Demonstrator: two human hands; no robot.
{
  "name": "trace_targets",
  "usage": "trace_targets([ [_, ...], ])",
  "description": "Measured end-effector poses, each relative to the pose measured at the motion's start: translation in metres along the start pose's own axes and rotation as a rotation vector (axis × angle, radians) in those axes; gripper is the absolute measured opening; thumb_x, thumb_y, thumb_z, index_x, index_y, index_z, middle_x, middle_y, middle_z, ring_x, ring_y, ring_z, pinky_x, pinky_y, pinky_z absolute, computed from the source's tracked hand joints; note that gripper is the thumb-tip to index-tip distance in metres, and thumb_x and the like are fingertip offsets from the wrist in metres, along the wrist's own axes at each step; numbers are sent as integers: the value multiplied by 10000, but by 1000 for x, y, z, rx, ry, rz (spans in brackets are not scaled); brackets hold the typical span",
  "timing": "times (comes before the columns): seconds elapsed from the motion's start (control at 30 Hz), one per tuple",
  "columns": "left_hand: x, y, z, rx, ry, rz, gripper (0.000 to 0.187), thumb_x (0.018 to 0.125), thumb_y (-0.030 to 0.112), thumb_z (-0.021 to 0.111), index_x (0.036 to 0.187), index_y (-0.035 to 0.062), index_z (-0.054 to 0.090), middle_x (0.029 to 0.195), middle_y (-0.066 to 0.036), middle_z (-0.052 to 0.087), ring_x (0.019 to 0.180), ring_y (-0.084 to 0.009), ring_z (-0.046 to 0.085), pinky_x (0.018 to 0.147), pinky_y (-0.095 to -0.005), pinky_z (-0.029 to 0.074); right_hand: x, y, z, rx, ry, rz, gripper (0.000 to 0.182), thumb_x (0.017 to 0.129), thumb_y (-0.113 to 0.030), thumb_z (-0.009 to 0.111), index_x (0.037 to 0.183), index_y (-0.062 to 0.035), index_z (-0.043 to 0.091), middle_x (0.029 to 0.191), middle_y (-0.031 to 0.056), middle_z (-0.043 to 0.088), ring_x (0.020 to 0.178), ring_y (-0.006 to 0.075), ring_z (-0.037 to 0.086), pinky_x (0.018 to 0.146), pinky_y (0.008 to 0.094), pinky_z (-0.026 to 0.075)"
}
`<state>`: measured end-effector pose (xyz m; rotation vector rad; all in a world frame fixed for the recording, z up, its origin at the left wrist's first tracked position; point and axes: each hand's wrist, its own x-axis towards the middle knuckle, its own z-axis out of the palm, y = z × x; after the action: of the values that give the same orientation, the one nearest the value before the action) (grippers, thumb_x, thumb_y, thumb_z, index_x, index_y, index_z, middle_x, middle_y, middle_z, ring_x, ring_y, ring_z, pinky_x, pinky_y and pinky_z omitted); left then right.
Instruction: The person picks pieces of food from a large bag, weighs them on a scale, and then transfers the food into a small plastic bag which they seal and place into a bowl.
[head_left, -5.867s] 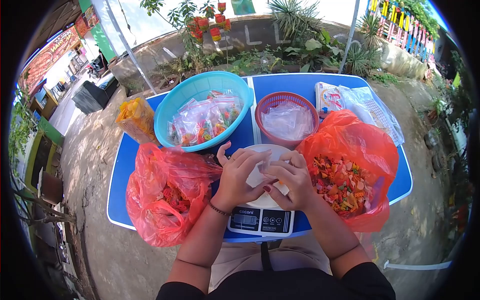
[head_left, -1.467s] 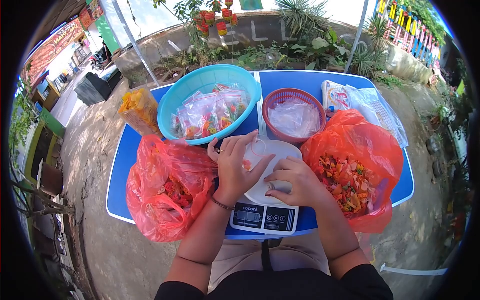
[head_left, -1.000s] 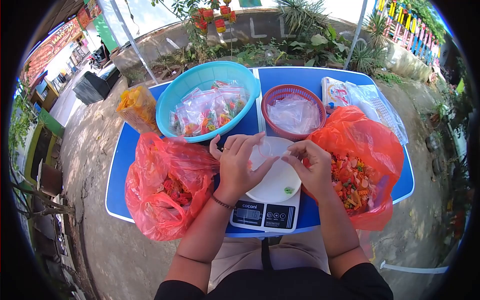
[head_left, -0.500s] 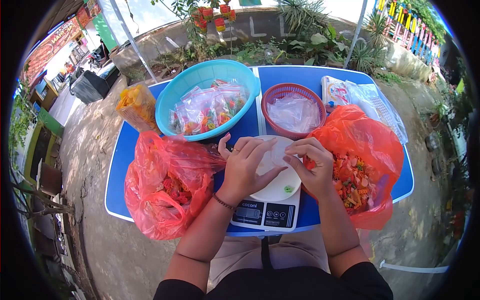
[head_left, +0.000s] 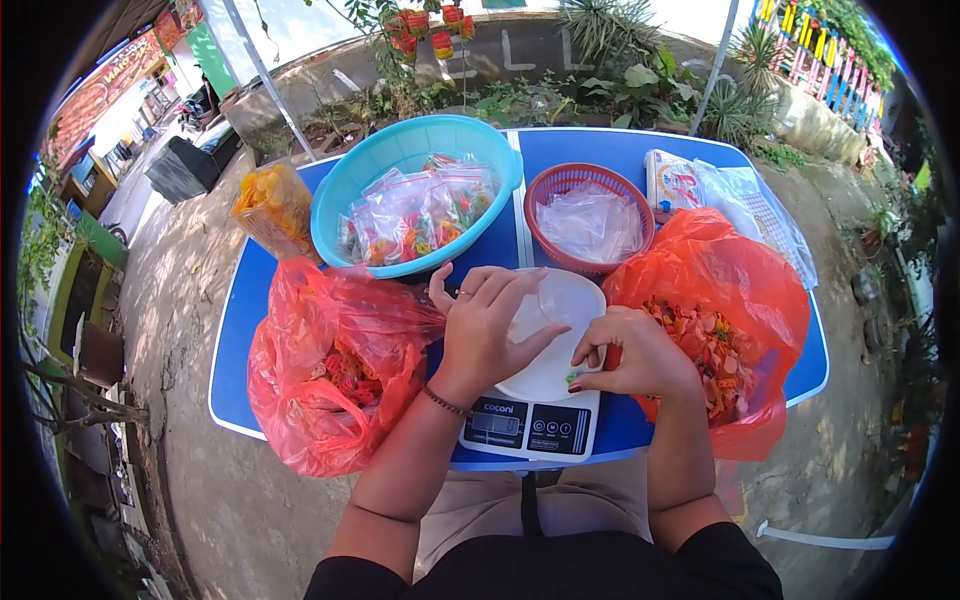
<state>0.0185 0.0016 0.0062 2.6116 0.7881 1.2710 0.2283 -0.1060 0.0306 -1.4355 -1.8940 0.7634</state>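
Note:
My left hand (head_left: 488,325) holds a small clear plastic bag (head_left: 553,303) between thumb and fingers, above the round white plate (head_left: 535,383) of a kitchen scale. The bag is see-through and its outline is faint. My right hand (head_left: 640,352) is low over the plate's right side, thumb and forefinger closing on a small green piece (head_left: 572,379). Below the plate, the scale's black panel (head_left: 530,425) shows a lit display. Red plastic bags flank the scale: the left bag (head_left: 300,400) and the right bag (head_left: 750,270), both holding colourful small pieces (head_left: 705,345).
Behind my hands, a turquoise basin (head_left: 335,190) holds several filled zip bags (head_left: 415,210). A red basket (head_left: 540,190) holds clear bags (head_left: 590,225). A container of yellow pieces (head_left: 272,205) stands back left; plastic packs (head_left: 735,200) lie back right on the blue table (head_left: 590,145).
My right hand has left the clear bag and moved down and right to the green piece on the plate. My left hand keeps the bag in nearly the same place.

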Motion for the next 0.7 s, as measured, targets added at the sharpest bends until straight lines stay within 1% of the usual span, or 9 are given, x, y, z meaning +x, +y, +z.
trace_targets([
  [0.07, 0, 0, 0, 2, -5, -1, 557, 737, 438, 874, 1207, 189, 709, 1079, 34, 699, 1074, -185, 617, 1124, -538, 188, 1, 1, 3, -89, 38, -77, 194, 688, -97, 888, 818, -51, 752, 748, 48, 681, 741, 215, 630, 693, 331, 483],
  [0.17, -1, 0, 1, 13, -15, -3, 555, 740, 435, 872, 1209, 188, 707, 1080, 33, 699, 1072, -186, 618, 1121, -540, 192, 2, 3, 3, -87, 61, -139, 190, 705, -92, 874, 834, -45, 742, 764, 48, 674, 759, 223, 615, 704, 334, 484],
  [0.27, 0, 0, 2, 26, -19, -2, 555, 747, 439, 867, 1214, 187, 705, 1081, 29, 698, 1072, -185, 618, 1120, -541, 194, 4, 4, 7, -72, 173, -38, 164, 746, -55, 848, 852, -27, 726, 788, 61, 678, 736, 209, 604, 684, 323, 483],
  [0.37, 0, 1, 0, 32, -25, 3, 559, 749, 448, 864, 1216, 186, 703, 1079, 26, 698, 1070, -182, 619, 1120, -542, 195, 12, -9, 15, -15, 561, -90, 139, 787, -16, 818, 873, -11, 709, 835, 79, 692, 740, 201, 612, 665, 306, 484],
  [0.47, 0, 3, 0, 26, -23, 21, 559, 745, 450, 869, 1207, 182, 704, 1076, 23, 697, 1063, -180, 621, 1120, -542, 195, 17, -4, 23, -6, 765, -207, 135, 811, 3, 800, 921, -7, 723, 867, 78, 694, 739, 182, 612, 648, 288, 479],
  [0.57, 0, 4, 0, 6, -16, 42, 567, 736, 449, 877, 1201, 177, 701, 1074, 20, 695, 1053, -182, 626, 1122, -541, 198, 22, 4, 29, -133, 753, -351, 197, 810, -27, 788, 1001, -32, 745, 908, 72, 712, 783, 203, 607, 712, 331, 495],
  [0.63, 0, 5, -1, -5, 5, 49, 581, 732, 442, 882, 1209, 172, 691, 1074, 16, 693, 1041, -183, 633, 1125, -535, 206, 21, -4, 27, -114, 717, -377, 225, 801, -4, 781, 1021, -46, 753, 985, 79, 699, 829, 212, 602, 754, 320, 489],
  [0.7, 0, 2, -4, -37, 20, 59, 596, 726, 398, 894, 1223, 152, 676, 1078, 7, 692, 1033, -195, 639, 1097, -495, 292, 19, -12, 25, -104, 652, -366, 243, 796, 16, 771, 1028, -56, 758, 1066, 89, 679, 863, 219, 594, 783, 313, 483],
])
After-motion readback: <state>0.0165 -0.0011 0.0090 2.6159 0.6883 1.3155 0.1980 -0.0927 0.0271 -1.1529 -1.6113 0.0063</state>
